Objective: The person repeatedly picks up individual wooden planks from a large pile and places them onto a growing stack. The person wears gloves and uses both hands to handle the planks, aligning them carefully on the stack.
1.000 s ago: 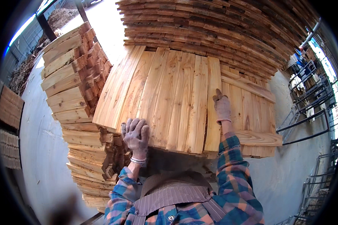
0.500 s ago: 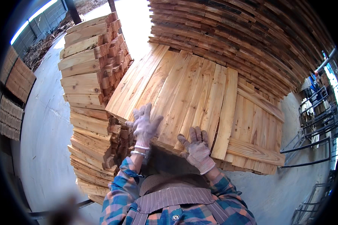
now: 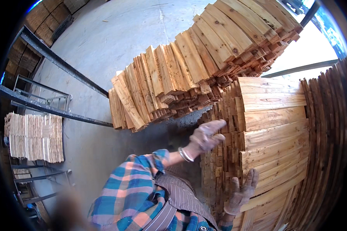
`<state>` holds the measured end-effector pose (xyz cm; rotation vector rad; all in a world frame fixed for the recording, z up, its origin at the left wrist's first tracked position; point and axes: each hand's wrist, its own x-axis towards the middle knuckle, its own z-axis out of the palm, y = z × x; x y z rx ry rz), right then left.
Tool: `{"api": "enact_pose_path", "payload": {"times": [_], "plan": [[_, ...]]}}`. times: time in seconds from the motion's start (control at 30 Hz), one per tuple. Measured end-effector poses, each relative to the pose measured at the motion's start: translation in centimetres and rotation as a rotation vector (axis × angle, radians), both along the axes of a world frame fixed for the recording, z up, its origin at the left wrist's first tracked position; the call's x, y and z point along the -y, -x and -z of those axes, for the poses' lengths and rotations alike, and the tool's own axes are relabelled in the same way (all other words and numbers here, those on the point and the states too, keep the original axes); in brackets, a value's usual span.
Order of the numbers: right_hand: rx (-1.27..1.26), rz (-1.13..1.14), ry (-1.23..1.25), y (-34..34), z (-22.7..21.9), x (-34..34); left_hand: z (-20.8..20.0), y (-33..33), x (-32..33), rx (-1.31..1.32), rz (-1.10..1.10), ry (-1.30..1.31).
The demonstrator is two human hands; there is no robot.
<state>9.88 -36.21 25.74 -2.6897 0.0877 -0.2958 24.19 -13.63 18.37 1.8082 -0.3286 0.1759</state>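
My left hand (image 3: 207, 135), in a pale work glove and with a light band at its wrist, hovers off the near side of a tall stack of wooden boards (image 3: 272, 133). Its fingers point toward the stack, somewhat blurred, with nothing visible in them. Lower down, my right hand (image 3: 241, 193), gloved too, is at the stack's near edge with its fingers spread and no board held. Whether it touches the wood I cannot tell. Light planks form the stack's top layer, laid side by side.
A long, uneven pile of planks (image 3: 216, 42) curves across the upper middle. Darker boards (image 3: 325, 142) are stacked along the right. Black metal bars (image 3: 61, 109) cross the left, near a smaller bundle of boards (image 3: 34, 136). Grey concrete floor (image 3: 115, 32) lies beyond.
My view has swung left, bringing the plank pile, metal bars and left-hand bundle into sight. My left hand has come off the boards; both hands hold nothing.
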Motion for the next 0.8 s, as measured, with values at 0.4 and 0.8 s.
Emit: {"api": "enact_pose_path", "payload": {"times": [0.4, 0.8], "plan": [[-0.732, 0.034, -1.264, -24.9, 25.7, -21.8, 24.4, -10.5, -27.7, -0.618, -0.856, 0.355], [-0.602, 0.093, -0.91, -37.4, 43.3, -30.9, 25.5, -19.9, -26.5, -0.968, -0.575, -0.662]]}}
